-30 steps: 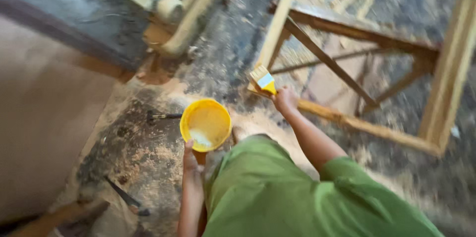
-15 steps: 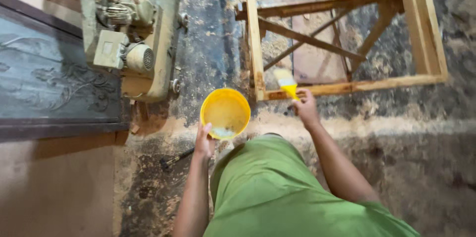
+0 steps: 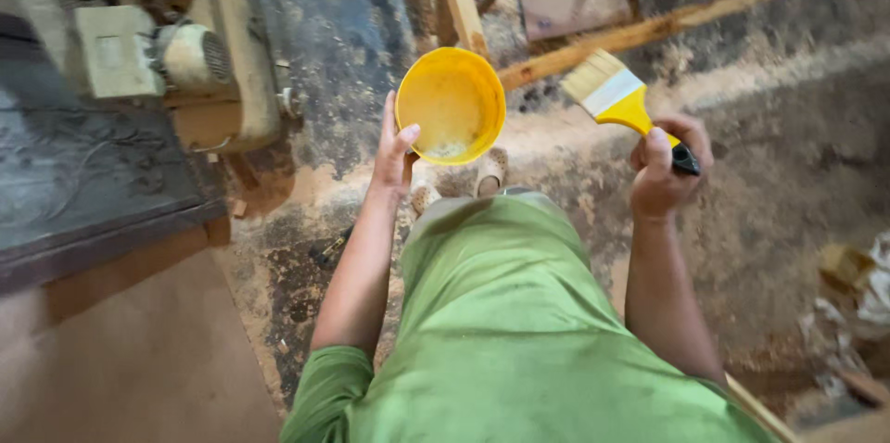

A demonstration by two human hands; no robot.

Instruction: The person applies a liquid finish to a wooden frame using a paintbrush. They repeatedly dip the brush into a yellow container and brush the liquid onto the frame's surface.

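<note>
I see the yellow bowl pinched at its rim by my left hand, its mouth facing the camera. Right of it, my right hand closes round the yellow-handled paintbrush, bristles up-left. Beyond both lies a wooden frame; left, a dusty machine.

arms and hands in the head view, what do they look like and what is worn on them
Both arms are bare from the short sleeves of a green shirt down. The left hand and right hand wear no gloves, and no watch, ring or band shows on either wrist. The green cloth looks dusty and a little creased.
</note>
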